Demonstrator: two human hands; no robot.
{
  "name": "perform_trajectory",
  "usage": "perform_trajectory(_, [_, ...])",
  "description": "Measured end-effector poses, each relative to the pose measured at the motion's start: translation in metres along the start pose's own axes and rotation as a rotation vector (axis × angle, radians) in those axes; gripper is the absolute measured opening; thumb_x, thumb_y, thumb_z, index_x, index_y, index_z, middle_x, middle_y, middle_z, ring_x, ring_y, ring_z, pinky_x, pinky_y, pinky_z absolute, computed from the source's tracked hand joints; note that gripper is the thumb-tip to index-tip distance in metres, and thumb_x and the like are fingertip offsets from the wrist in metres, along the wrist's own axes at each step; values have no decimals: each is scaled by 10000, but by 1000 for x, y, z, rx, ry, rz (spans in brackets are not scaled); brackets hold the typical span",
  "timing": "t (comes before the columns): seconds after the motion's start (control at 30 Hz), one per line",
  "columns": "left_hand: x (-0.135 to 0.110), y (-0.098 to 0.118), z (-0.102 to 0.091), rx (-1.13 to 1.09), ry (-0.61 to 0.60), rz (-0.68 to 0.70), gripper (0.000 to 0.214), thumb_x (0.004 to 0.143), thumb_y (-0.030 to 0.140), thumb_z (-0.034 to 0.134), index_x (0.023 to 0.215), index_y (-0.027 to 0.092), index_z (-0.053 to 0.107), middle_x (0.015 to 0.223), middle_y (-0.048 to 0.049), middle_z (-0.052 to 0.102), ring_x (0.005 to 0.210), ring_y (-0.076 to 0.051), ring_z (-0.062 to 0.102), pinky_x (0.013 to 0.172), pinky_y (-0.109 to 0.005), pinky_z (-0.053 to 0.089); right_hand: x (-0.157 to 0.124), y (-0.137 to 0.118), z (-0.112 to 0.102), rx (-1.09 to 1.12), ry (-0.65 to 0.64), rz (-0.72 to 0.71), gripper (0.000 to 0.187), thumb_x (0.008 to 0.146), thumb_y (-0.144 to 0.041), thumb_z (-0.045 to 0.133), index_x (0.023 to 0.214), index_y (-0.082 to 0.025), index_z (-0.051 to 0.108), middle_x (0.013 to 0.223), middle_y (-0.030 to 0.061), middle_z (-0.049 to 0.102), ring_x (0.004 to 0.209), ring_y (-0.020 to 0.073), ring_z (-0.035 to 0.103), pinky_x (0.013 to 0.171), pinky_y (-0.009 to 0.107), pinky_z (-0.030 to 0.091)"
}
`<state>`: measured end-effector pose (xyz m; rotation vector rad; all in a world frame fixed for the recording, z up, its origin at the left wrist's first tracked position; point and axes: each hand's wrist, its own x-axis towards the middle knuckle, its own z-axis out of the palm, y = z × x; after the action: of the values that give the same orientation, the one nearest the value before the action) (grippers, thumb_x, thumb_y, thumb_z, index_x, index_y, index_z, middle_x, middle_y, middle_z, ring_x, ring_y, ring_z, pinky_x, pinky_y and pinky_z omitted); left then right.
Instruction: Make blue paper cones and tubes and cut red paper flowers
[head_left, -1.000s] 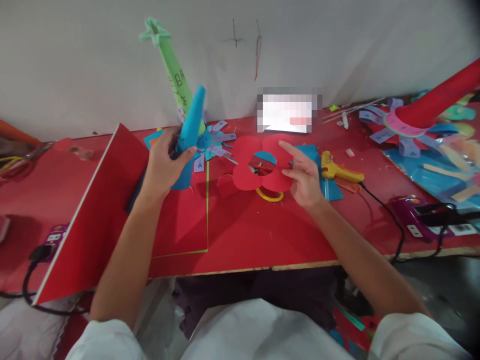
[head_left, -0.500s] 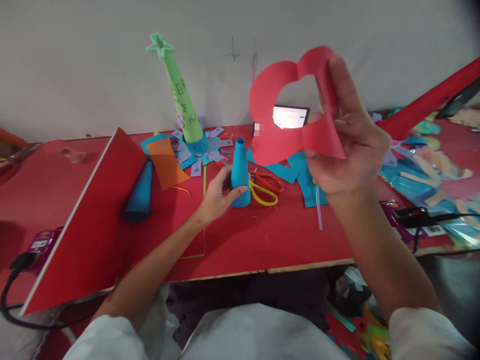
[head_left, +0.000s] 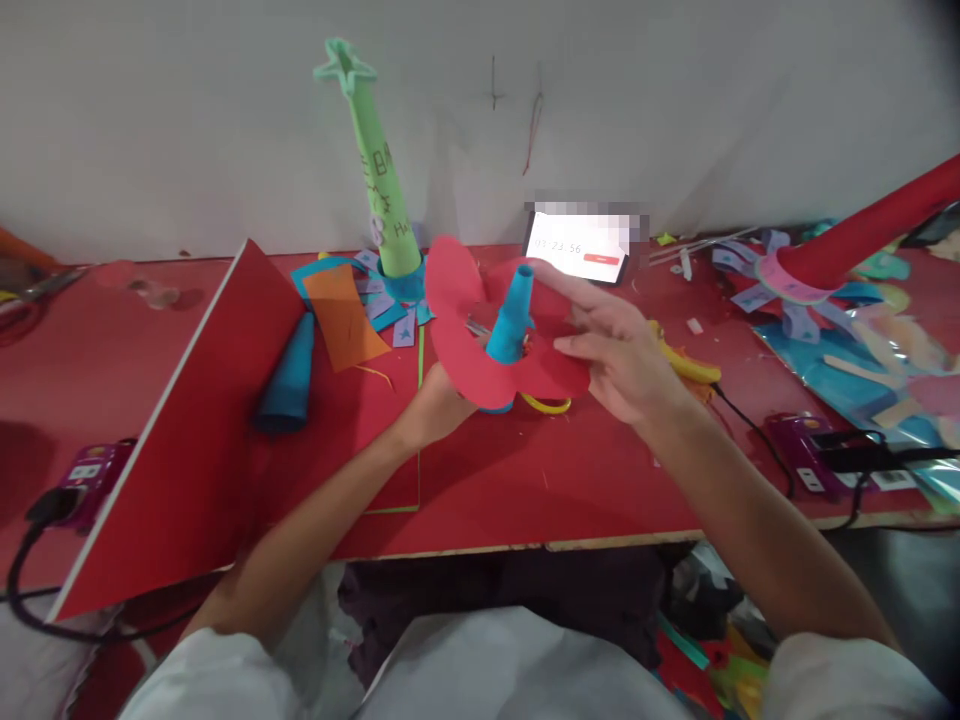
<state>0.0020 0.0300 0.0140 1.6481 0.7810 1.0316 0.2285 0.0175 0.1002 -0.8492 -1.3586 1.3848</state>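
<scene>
A scalloped red paper ring is around a small blue paper cone, whose narrow top pokes up through the hole. My right hand grips the ring's right edge between thumb and fingers. Low on the cone's left side is my left hand, its fingers mostly covered by the red paper; it appears to hold the cone. A yellow scissors handle shows under the ring's front edge, with the rest of the scissors hidden.
Behind stands a green paper cone with a star top. To the left are orange paper, another blue cone and a leaning red board. A lit screen, yellow glue gun and purple power strip are rightward.
My right hand has lowered the red ring leftward from up high, over the blue cone. My left hand stays by the cone, now partly covered. The glue gun has come into view.
</scene>
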Motion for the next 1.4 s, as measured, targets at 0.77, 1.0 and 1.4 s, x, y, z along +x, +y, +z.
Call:
perform_trajectory(0.77, [-28,-25,-38,487,124,-108,381,919,212,620,1268,206,773,1178,-84,800,975,-211,738,882,-357,604,-16,97,-20,-894,124,-152,371,1040,-321,599,1391,-305,716,1300,139,713,1107,315,736,958,552,645])
perform_trajectory(1.0, [-30,-32,-37,519,25,-178,392,930,247,651,1305,212,760,1125,-82,795,934,-222,739,882,-369,609,-1,81,-3,-666,-130,-264,737,973,-569,751,1626,-394,456,1664,81,544,1501,351,555,1198,599,529])
perform_trajectory(1.4, [-67,0,-28,643,-93,-88,620,1022,491,672,1592,286,542,1783,-138,356,1631,-374,403,1287,-573,449,-27,82,8,-370,-186,-150,573,938,-516,813,1435,-318,606,1437,85,721,1299,312,726,1103,527,641])
